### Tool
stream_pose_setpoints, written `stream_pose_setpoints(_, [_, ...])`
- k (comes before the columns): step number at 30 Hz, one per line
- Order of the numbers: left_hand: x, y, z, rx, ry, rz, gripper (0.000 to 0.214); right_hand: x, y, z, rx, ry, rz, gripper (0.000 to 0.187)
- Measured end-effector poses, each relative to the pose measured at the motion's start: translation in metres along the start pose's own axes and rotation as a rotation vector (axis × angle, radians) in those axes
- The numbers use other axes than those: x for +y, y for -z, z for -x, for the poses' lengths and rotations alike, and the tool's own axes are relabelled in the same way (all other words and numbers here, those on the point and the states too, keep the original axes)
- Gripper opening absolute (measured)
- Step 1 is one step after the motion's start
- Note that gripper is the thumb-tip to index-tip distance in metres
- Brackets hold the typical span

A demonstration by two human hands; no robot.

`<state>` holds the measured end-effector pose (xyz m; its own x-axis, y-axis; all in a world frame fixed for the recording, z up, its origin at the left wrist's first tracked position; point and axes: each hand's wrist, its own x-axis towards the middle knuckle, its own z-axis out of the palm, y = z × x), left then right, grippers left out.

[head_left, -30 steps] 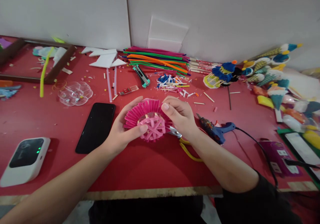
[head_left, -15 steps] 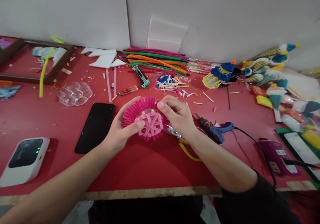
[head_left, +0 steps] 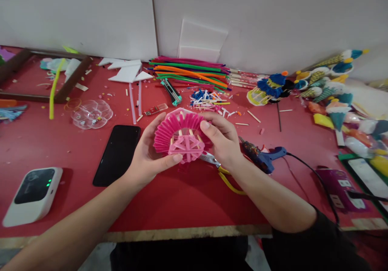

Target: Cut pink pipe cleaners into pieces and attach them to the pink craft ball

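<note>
Between my hands, above the table, is a pink pipe-cleaner craft [head_left: 187,143]: a ruffled magenta ring joined by short pale sticks to a small light-pink disc with crossing strips. My left hand [head_left: 151,154] holds its left side, thumb on the lower edge of the disc. My right hand [head_left: 222,139] grips its right side, thumb against the ruffle, other fingers partly hidden behind. Beneath my right hand lie scissors [head_left: 228,180] with yellow handles, partly covered. Farther right rests a blue glue gun [head_left: 265,158] with its cord trailing right.
A phone [head_left: 117,156] and a white device [head_left: 33,196] lie left. Behind are a clear flower-shaped tray [head_left: 92,114], a box cutter [head_left: 171,92], bundled pipe cleaners [head_left: 190,74] and cut bits [head_left: 209,99]. A blue-and-yellow craft [head_left: 268,88] stands back right, near a purple power strip [head_left: 339,188].
The pink craft has tilted, so the sticks between ruffle and disc now show. Both hands have shifted slightly right, and my right fingers have moved farther around its side.
</note>
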<state>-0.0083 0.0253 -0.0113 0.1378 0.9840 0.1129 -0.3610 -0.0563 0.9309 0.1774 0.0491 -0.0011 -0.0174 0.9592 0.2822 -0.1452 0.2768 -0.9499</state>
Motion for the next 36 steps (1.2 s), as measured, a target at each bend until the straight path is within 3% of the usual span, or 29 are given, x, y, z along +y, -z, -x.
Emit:
stream_pose_setpoints(10, [-0.0046,0.0016,-0.0003,0.022,0.018,0.017,0.057,-0.0024,-0.0057,0.0002,0.026,-0.065,-0.011,0.024])
stream_pose_setpoints(17, [-0.0048,0.0000,0.0001,0.061,0.108,0.089,0.064,-0.0008,-0.0062,-0.0015,0.056,-0.149,-0.045,0.031])
stream_pose_setpoints(23, [-0.0003,-0.0031,-0.0031,0.128,0.221,0.219,0.048,-0.0007,-0.0038,-0.0007,-0.052,-0.090,-0.045,0.033])
stream_pose_setpoints(29, [0.0013,-0.0054,-0.0050,0.119,0.221,0.236,0.047,-0.0010,-0.0077,-0.0020,0.026,-0.018,0.052,0.027])
stream_pose_setpoints(36, [0.0012,-0.0046,-0.0066,0.120,0.230,0.233,0.046,0.0024,-0.0061,-0.0024,-0.014,-0.029,0.040,0.023])
